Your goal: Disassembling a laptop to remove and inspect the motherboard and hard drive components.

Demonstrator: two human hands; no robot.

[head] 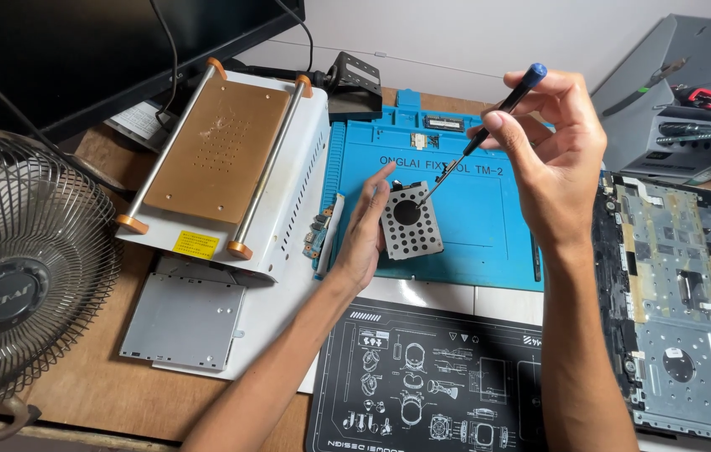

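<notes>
The right hand (552, 138) holds a thin screwdriver (483, 132) with a black shaft and a blue cap; the thumb and the first fingers pinch the handle near its top, and the tool is tilted, with its tip down on the upper part of a perforated metal plate (412, 226). This plate is grey, has many small holes and one big round hole, and it lies on a blue work mat (489, 226) in the middle of the desk. The left hand (364, 230) stands on its edge just beside the plate, the fingers straight and close together, touching the left side of the plate. Left of the mat there is a white machine with a copper-coloured top plate (217, 151) and two metal rails, and under it a flat silver tray (184, 322). A metal fan (16, 276) is at the far left. In front of the person lies a black mat with white drawings (422, 381). At the right, an opened laptop base (682, 301) shows its inner parts, and behind it stands a grey holder with tools (690, 109).
</notes>
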